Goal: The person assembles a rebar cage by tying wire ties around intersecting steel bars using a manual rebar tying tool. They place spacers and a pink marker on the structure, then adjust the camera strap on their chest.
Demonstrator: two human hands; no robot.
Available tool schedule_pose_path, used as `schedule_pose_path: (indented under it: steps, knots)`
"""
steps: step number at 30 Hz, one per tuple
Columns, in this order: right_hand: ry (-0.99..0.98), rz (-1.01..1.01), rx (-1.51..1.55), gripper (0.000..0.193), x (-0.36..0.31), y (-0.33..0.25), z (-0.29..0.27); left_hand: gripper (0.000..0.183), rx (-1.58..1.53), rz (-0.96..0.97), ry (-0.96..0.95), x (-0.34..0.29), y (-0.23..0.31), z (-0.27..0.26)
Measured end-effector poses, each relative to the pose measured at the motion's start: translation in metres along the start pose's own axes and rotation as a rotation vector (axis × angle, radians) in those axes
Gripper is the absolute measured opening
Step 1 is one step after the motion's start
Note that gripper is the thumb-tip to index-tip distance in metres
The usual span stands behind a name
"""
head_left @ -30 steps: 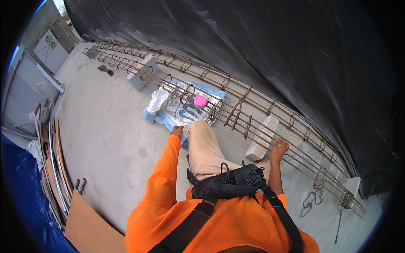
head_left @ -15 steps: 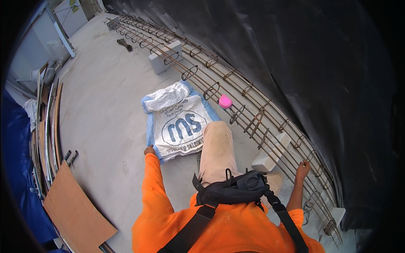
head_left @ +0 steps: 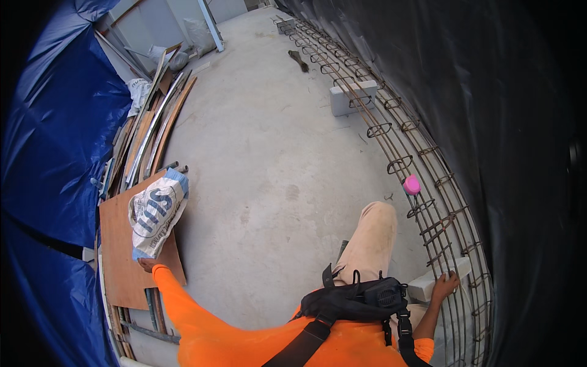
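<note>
My left hand [head_left: 147, 264] is closed on the lower corner of a white woven sack [head_left: 153, 211] with blue edges and blue lettering. The sack is over a brown board at the left; whether it touches the board I cannot tell. On the right, my right hand [head_left: 446, 286] has its fingers curled round bars of a long rebar cage [head_left: 428, 227], close to a pale block under it. A pink object [head_left: 411, 185], perhaps a tape measure, sits on the cage ahead of that hand. My bent knee is between my two hands.
Pale blocks [head_left: 353, 98] prop the cage along a black plastic sheet [head_left: 489, 140]. At the left are the brown board [head_left: 119, 251], a stack of boards and metal strips [head_left: 147, 140], and a blue tarp [head_left: 55, 140]. A dark brush-like object [head_left: 298, 60] lies on the concrete floor [head_left: 263, 159].
My left hand has swung the sack from the floor in front of my knee leftward to the brown board. The view has turned left. My right hand remains at the cage.
</note>
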State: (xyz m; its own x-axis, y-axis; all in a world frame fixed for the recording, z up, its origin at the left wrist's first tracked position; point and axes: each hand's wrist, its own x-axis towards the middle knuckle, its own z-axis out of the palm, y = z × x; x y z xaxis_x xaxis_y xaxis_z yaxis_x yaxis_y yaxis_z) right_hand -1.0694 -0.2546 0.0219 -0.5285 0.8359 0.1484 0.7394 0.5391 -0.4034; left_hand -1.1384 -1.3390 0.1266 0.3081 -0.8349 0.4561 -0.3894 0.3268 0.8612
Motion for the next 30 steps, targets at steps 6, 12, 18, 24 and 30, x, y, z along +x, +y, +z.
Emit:
schedule_pose_path:
  steps: [6, 12, 18, 24, 30]
  knots:
    - [-0.190, 0.089, -0.207, 0.079, 0.002, -0.028, -0.012, 0.037, 0.486, -0.144, -1.215, -0.305, -0.098, -0.054]
    - [-0.348, 0.055, -0.211, 0.109, 0.008, -0.028, -0.028, 0.046, 0.437, 0.276, -2.473, -0.499, 0.006, -0.124]
    - [-0.409, 0.092, -0.192, 0.126, 0.005, -0.032, -0.040, 0.044, 0.387, 0.397, -2.322, -0.469, 0.052, -0.079]
    - [-0.380, 0.136, -0.196, 0.125, 0.008, -0.030, -0.032, 0.041, 0.542, 0.001, -2.039, -0.415, 0.080, -0.072]
    - [-0.359, 0.128, -0.233, 0.125, 0.005, -0.032, -0.026, 0.046, 0.597, 0.267, -2.036, -0.415, 0.042, -0.064]
